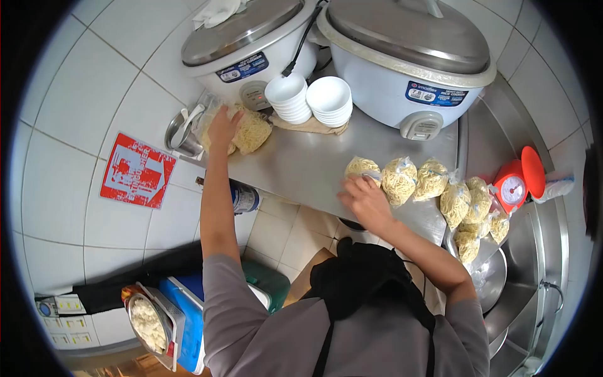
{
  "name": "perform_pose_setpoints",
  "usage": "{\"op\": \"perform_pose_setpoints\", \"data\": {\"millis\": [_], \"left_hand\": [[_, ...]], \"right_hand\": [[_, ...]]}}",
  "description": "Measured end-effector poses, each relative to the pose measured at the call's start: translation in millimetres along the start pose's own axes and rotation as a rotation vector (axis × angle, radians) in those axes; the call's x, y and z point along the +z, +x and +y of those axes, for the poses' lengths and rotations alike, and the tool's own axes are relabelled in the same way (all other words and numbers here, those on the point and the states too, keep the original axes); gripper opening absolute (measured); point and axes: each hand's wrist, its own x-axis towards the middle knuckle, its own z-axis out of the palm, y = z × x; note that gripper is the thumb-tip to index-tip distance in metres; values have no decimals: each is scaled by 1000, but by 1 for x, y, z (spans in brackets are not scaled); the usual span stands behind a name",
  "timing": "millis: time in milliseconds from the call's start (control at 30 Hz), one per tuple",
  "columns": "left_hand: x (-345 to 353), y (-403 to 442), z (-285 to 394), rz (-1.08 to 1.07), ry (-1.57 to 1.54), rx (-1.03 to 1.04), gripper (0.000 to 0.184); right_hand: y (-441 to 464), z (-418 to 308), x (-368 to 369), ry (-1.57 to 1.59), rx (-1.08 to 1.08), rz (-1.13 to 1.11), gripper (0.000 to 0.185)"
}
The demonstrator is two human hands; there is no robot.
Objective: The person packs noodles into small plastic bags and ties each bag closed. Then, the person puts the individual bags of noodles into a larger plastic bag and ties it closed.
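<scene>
Noodle bags [432, 181] at 3 o'clock run 10-to-4 lengthwise; right hand [367, 202] curls at their 10 o'clock end; left arm [217, 201] points to 12, left hand [223, 129] on bagged noodles [254, 133] at 11; both grips unclear

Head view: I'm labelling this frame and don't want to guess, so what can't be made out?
Head view, hidden: the near edge of one noodle bag, by the right hand.
Head view, hidden: the contents of the larger rice cooker, by its lid.
Head view, cut off: the lid's handle, by the top edge.
Head view, too small: the reading on the red scale.
</scene>
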Motion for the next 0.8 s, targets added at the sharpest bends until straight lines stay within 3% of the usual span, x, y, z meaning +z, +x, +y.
{"op": "perform_pose_setpoints", "data": {"millis": [33,67,167,267,400,500,533,633,733,800], "left_hand": [[-3,1,0,-99,32,-9,29],[-4,-1,0,-53,-55,16,28],[-27,-14,21,49,-268,119,30],[-49,-24,50,18,-407,230,30],[-96,-44,98,-133,-584,316,27],[-112,-68,121,-300,-697,376,26],[-114,-75,125,-367,-734,384,26],[-110,-97,130,-512,-682,360,26],[-106,-112,125,-490,-850,152,25],[-113,-124,122,-285,-1191,106,33]], "right_hand": [[-1,6,11,-138,-17,-70,19],[-1,14,20,-49,98,-88,13],[19,13,6,-16,260,-165,20],[56,13,-21,260,321,-23,33],[126,17,-44,687,174,78,72],[154,26,-31,792,189,26,91],[157,35,-29,1058,214,-168,102],[138,35,-22,1208,219,-600,81],[121,21,-18,1298,166,-640,51],[113,5,-36,1197,199,-540,33]]}}
